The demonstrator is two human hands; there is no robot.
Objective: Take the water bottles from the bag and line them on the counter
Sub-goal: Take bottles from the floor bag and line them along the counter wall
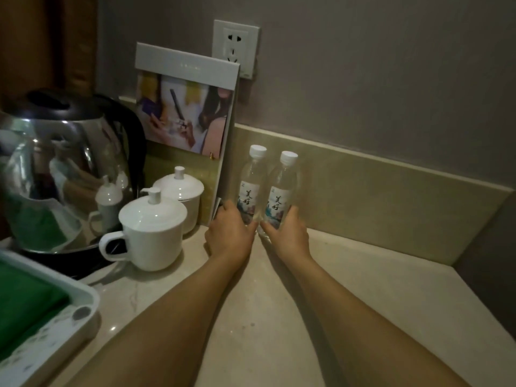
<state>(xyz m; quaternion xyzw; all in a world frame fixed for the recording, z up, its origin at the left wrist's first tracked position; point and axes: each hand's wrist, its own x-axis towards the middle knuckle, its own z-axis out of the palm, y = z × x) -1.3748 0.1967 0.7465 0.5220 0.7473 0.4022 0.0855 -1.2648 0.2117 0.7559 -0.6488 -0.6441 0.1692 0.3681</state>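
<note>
1. The left hand (229, 233) is curled round the lower part of the left bottle (250, 185), thumb on the near side and fingers wrapping behind it, where they are hidden.
2. The right hand (287, 233) grips the lower part of the right bottle (280, 194) the same way, its thumb pointing inward toward the other hand.
3. The two thumbs almost meet between the bottles; whether they touch cannot be told.
4. Both bottles stand upright, side by side and just about touching, on the pale counter (363, 289) close to the low tiled backsplash (377, 196). Each is clear, with a white cap and a label bearing dark brush characters over a coloured picture.
5. Just left of the left bottle a tall printed card (187, 107) leans against the wall, partly covering a wall socket (236, 46).
6. Left of the card stand two white lidded cups: the near cup (150, 236) with its handle turned to the left, and the far cup (180, 194) behind it.
7. Further left sits a shiny steel kettle (61, 174) with a black lid and handle.
8. At the lower left edge lies a white tray (69, 325) holding something green.
</note>
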